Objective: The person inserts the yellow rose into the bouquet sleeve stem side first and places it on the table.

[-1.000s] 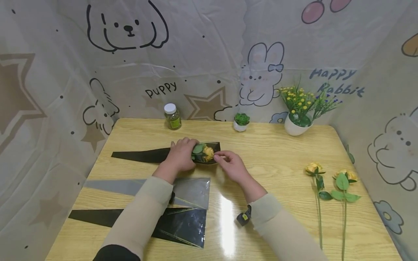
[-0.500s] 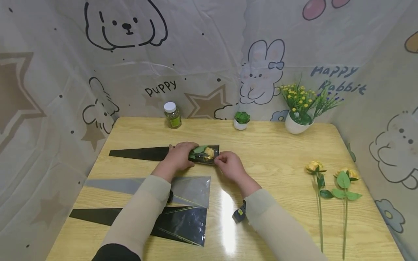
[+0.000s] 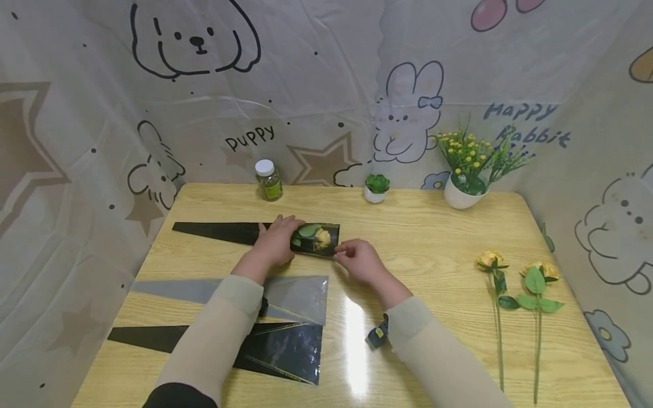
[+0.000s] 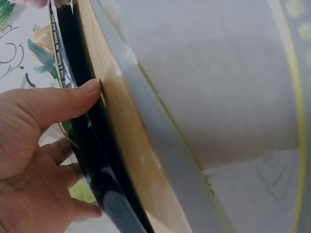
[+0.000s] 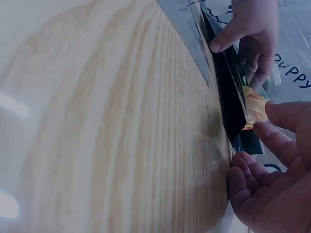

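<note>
A black tapered flower sleeve with a clear front lies across the far left half of the table. Inside its wide end is a yellow rose with green leaves. My left hand holds the sleeve across the middle, thumb on the near edge and fingers over the far side; in the left wrist view the thumb presses that edge. At the wide end my right hand pinches the near corner between thumb and index finger, with the other fingers curled. The rose's stem is hidden in the sleeve.
Nearer me lie a grey clear-fronted sleeve and another black sleeve, both under my left forearm. Two yellow roses lie at the right. A lidded jar, a small succulent and a white flowerpot line the back edge.
The narrow tip of the held sleeve has swung away from me, and the left hand shifted slightly left with it. My right fingertips moved from beside the rose to the sleeve's near corner.
</note>
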The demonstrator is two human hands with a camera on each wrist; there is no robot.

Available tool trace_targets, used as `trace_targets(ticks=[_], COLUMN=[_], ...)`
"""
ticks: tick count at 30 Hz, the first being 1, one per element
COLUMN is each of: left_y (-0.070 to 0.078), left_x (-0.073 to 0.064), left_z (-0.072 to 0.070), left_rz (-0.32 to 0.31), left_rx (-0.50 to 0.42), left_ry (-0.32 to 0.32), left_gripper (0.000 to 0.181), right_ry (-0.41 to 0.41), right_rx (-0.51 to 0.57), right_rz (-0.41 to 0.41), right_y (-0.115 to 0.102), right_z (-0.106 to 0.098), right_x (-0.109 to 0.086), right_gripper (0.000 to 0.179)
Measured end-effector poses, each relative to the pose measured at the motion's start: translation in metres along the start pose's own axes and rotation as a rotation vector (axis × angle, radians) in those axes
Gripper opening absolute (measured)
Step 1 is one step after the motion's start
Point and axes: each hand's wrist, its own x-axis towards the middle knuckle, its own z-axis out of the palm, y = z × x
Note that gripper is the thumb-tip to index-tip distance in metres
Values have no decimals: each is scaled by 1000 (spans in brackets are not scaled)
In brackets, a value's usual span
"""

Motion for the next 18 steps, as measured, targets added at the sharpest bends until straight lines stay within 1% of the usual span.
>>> trace_targets(ticks=[3,5,7,9,11,12,14,16,18], left_y=[3,6,12,19,28,32,39,45,49], left_x=[-5,-12,-23,-37,-53,-61,-74,-83,-88], left_z=[-1,-1,-1,1,6,10,18,26,34], left_rz=[-10,-11,-7,2,22,34,56,81,90], left_rx=[-28,-41,-47,-51,-46,-34,-9,25,60], left_ry=[3,24,60,96,113,108,70,25,-16], left_gripper=[90,91,91,88,82,78,71,66,66], right_ry=[-11,-13,-12,-7,-4,-2,3,6,7], right_rx=[18,35,49,57,70,72,73,71,69], right_rz=[3,12,22,31,38,37,32,20,14], right_y=[2,5,8,11,14,15,18,20,21], right_z=[-2,-3,-6,-9,-13,-15,-17,-19,-18], right_x=[-5,-9,-15,-22,-28,-31,-36,-41,-45], right_gripper=[27,29,31,32,32,33,33,32,32])
